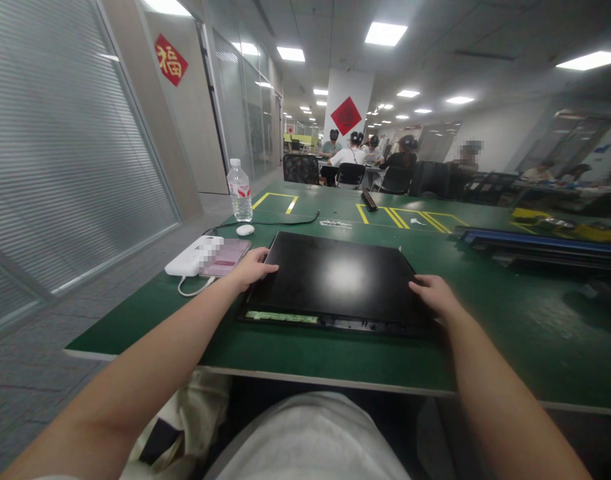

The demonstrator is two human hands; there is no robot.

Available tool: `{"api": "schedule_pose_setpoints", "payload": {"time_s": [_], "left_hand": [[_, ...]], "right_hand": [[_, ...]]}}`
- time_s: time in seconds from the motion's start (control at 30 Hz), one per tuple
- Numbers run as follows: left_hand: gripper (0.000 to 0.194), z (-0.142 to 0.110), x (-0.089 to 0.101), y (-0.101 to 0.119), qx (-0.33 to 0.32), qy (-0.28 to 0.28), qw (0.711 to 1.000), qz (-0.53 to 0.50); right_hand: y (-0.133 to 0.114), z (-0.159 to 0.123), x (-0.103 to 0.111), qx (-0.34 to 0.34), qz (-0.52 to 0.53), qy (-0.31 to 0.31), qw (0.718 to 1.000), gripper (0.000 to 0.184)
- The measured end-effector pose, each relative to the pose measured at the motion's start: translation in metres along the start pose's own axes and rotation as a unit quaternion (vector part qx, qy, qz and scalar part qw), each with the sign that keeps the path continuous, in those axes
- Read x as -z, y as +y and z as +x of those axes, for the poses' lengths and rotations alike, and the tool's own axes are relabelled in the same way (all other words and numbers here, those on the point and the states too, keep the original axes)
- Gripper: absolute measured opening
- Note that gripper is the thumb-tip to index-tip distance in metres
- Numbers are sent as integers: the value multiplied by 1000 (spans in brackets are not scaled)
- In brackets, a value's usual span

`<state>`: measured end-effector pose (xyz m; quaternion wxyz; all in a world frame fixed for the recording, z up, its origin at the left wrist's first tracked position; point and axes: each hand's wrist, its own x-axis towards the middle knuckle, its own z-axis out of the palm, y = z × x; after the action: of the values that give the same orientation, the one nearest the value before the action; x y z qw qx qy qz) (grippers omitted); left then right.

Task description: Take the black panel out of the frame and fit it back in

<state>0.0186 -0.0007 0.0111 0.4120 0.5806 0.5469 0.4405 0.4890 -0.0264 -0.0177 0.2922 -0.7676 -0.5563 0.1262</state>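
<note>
Now I'm gripping the thin, likely fragile display panel by its side edges, left hand and right hand keeping clear of its middle.

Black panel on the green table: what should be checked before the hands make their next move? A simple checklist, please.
1. Left hand on the black panel: ok, at its left edge, thumb on top.
2. Right hand on the panel: ok, at its right edge.
3. Firm hold from beneath: cannot tell, the panel's underside is hidden.
4. Green strip along the near edge shielded: not ok, it looks exposed and might get knocked.
5. Bottle out of the way: ok, upright beyond the panel's far left corner.
6. No cable fixed underneath: cannot tell.
</note>
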Motion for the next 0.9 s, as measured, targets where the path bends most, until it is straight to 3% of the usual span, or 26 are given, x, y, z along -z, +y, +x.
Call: {"api": "schedule_pose_setpoints", "payload": {"time_s": [0.07, 0.17, 0.4, 0.5, 0.67, 0.9], "left_hand": [[51, -6, -1, 8, 30, -8, 998, -50], [55, -12, -2, 19, 5, 24, 995, -97], [45, -13, -2, 29, -3, 88, 990, -114], [41, -13, -2, 30, 2, 104, 991, -88], [37, -12, -2, 30, -12, 84, 992, -92], [44, 2, -3, 10, 2, 103, 994, -20]], "right_hand": [[-3, -2, 1, -20, 24, -2, 1000, 33], [-7, -6, 3, -55, 88, -6, 995, 31], [-16, -12, 7, -113, 214, -36, 970, 35], [-19, -14, 8, -111, 226, -48, 967, 32], [-20, -14, 9, -108, 214, -44, 970, 32], [-15, -12, 8, -88, 167, -26, 982, 30]]}}
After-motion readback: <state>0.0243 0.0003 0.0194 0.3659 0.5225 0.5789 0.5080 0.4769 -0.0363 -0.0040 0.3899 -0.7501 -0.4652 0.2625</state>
